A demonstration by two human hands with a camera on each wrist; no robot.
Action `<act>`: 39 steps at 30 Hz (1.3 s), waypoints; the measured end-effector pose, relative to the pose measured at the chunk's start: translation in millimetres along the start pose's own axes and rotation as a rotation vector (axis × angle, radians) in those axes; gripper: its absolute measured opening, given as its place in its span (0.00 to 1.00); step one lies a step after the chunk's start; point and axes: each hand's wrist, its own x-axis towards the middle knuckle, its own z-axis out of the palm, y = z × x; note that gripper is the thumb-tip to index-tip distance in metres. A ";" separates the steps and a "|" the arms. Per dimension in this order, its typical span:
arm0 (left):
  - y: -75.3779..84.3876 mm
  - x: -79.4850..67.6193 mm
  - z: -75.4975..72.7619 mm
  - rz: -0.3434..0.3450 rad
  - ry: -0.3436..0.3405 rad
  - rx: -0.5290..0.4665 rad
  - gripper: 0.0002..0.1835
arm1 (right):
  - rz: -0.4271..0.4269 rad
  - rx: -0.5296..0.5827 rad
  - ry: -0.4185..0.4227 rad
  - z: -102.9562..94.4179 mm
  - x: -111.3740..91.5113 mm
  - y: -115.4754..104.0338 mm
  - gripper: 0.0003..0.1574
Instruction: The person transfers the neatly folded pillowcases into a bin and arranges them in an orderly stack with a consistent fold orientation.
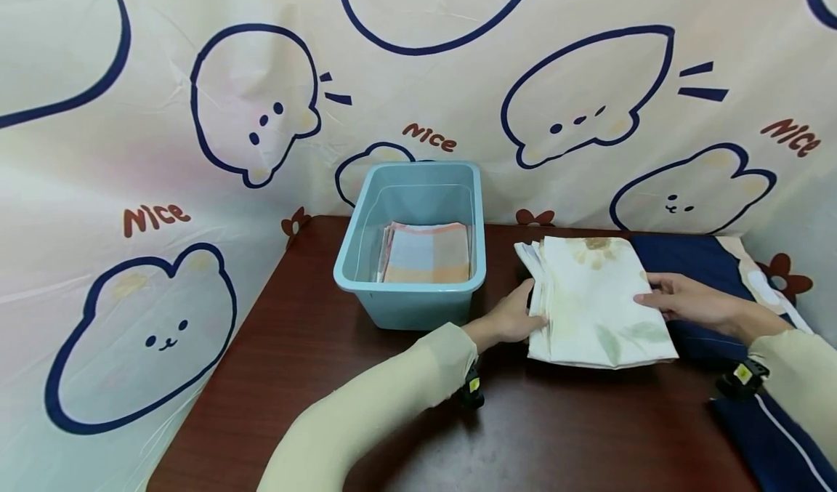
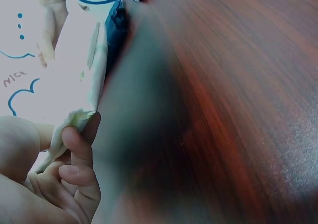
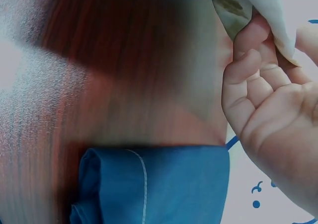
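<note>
A folded white cloth [image 1: 598,303] with a faint flower and leaf print is held up off the table between both hands. My left hand [image 1: 513,316] pinches its left edge, where several folded layers show; in the left wrist view the fingers [image 2: 74,144] curl under that edge. At the opposite edge my right hand [image 1: 693,301] grips the cloth with the thumb on top, and the right wrist view shows the fingers [image 3: 243,75] bent beneath a corner. To the left stands a light blue plastic bin [image 1: 418,307] with a folded checked cloth [image 1: 425,252] inside.
Dark blue folded fabric [image 1: 686,256] lies behind and under the right hand. Another navy folded piece [image 1: 771,434] with a white line lies at the table's right front. The brown wooden table [image 1: 294,332] meets a backdrop [image 1: 418,85] printed with cartoon outlines.
</note>
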 end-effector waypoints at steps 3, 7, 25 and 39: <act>4.4 -3.3 -3.3 0.008 -0.006 0.017 0.42 | 0.000 -0.013 0.013 -1.0 -4.2 -5.7 0.48; 9.0 -9.2 -8.7 0.017 -0.029 0.024 0.42 | -0.002 -0.022 0.014 -2.3 -9.4 -11.6 0.47; 24.4 -25.8 -20.8 0.060 -0.035 -0.001 0.42 | -0.011 -0.127 0.062 -4.3 -24.1 -30.6 0.44; 38.7 -41.8 -39.0 0.118 -0.018 0.104 0.42 | -0.092 -0.145 0.103 -8.3 -35.8 -51.7 0.40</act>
